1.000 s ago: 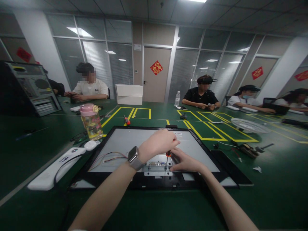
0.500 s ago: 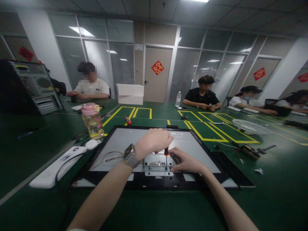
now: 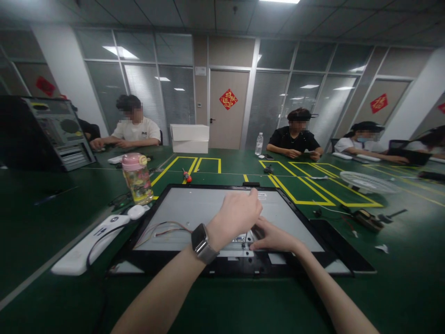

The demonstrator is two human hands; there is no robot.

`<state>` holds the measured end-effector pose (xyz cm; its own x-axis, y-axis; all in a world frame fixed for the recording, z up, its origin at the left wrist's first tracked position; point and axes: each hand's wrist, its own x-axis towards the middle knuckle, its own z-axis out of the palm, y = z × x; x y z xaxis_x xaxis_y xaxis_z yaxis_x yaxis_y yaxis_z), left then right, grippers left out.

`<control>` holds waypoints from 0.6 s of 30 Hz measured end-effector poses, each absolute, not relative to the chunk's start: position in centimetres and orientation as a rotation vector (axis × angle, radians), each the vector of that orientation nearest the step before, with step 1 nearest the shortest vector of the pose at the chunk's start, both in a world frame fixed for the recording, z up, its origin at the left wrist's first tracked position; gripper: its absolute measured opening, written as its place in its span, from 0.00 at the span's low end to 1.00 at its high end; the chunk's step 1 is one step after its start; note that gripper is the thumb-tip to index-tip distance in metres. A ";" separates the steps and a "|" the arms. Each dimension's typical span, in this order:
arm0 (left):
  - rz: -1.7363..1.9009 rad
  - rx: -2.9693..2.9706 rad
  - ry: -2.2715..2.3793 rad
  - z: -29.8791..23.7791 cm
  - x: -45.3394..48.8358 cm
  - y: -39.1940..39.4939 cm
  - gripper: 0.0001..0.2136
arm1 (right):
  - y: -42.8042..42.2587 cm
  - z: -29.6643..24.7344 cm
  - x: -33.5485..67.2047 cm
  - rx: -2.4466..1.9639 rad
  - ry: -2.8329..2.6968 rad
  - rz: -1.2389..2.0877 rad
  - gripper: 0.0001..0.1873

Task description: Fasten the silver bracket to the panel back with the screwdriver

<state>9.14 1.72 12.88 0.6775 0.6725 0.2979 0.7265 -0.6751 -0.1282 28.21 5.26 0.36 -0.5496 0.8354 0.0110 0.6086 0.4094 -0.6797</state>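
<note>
Green tabletop, frame centre: your curled left hand grips an upright screwdriver, just left of your half-open, seemingly empty right hand.

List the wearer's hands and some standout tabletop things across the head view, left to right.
Black boxy computer case, clear pink-lidded plastic bottle, white rectangular box, bare left hand, bare right hand, pale round disc.

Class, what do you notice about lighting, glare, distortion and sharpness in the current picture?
Head view: dim room, bright ceiling light cut off by the top edge; head view: lamp reflections on the glass partition; head view: the left pillar leans, likely lens distortion; head view: the grey panel looks pale, the thin item at far left dark and soft.
</note>
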 end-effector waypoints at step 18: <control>-1.782 -2.916 -1.186 6.9 6.6 0.9 0.12 | 5.0 0.7 28.0 -1.186 -2.320 0.881 0.39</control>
